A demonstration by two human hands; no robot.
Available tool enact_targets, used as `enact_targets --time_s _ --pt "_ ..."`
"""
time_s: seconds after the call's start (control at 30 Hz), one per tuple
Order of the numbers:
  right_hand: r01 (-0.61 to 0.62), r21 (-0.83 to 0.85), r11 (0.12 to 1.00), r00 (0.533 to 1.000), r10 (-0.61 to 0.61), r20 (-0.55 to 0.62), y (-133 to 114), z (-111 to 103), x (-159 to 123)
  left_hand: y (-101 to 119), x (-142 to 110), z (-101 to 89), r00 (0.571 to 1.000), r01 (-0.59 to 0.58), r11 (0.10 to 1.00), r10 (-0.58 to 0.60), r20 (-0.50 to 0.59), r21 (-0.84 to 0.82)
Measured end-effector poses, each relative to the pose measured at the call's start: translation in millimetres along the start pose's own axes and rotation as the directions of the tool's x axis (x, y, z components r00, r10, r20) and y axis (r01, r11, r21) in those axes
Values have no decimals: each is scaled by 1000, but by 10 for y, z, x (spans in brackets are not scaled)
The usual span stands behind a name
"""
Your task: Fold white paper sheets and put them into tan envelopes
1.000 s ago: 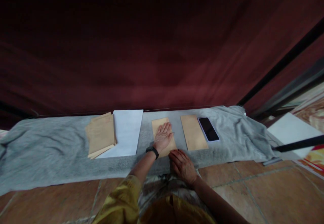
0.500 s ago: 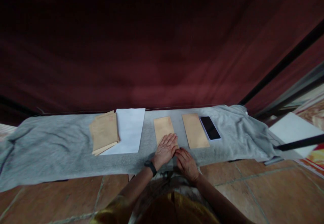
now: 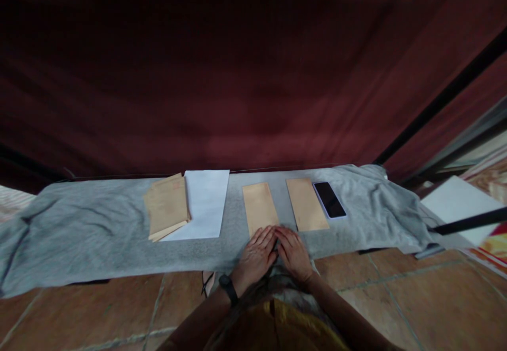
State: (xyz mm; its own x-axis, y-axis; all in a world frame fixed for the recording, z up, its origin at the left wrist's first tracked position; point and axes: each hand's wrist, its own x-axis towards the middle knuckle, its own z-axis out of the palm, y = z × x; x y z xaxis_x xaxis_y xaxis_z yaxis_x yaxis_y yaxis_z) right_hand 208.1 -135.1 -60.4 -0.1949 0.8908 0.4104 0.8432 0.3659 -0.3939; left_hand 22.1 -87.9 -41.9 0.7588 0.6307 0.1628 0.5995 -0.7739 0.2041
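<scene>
In front of me lies a tan paper envelope (image 3: 260, 207), flat on the grey cloth. My left hand (image 3: 255, 254) rests on its near end, fingers stretched out and lying flat, a dark watch on the wrist. Close against it, my right hand (image 3: 293, 256) has its fingers extended, their tips meeting the left fingertips at the envelope's near right corner. That near edge is hidden under the fingers. Just right of it is a second tan envelope (image 3: 308, 205), touched by neither hand.
A stack of tan envelopes (image 3: 168, 205) overlaps a white sheet of paper (image 3: 208, 203) on the left. Beside the right envelope lies a phone (image 3: 330, 200). Grey cloth (image 3: 91, 229) covers the narrow table, with a dark red curtain (image 3: 237, 102) behind it.
My left hand has slid back toward me, uncovering more of the middle envelope. My right hand's fingers have straightened and moved up against the left fingertips.
</scene>
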Motion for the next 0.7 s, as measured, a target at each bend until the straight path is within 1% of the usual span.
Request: enact_targets --time_s 0.13,0.2,0.37,0.53,0.6,0.7 --pt "61 -74 995 995 -54 86 -62 -56 -13 43 -100 33 1000 17 1000 -17 -25 15" --pt "65 -112 992 994 -55 95 -79 -61 -58 51 -143 53 999 15 1000 -14 -40 27" --pt "32 -168 985 997 -19 75 -74 -46 -157 33 -246 107 998 27 998 -24 -63 49" --pt "-7 -175 984 999 16 51 -22 -68 -200 -18 -353 95 995 98 993 -95 -40 69" --pt "-32 -176 984 999 39 35 -1 -81 -214 -45 -374 55 994 112 989 -110 -21 98" --pt "-45 -163 986 998 50 28 6 -90 -198 -89 -338 -37 991 119 981 -127 39 156"
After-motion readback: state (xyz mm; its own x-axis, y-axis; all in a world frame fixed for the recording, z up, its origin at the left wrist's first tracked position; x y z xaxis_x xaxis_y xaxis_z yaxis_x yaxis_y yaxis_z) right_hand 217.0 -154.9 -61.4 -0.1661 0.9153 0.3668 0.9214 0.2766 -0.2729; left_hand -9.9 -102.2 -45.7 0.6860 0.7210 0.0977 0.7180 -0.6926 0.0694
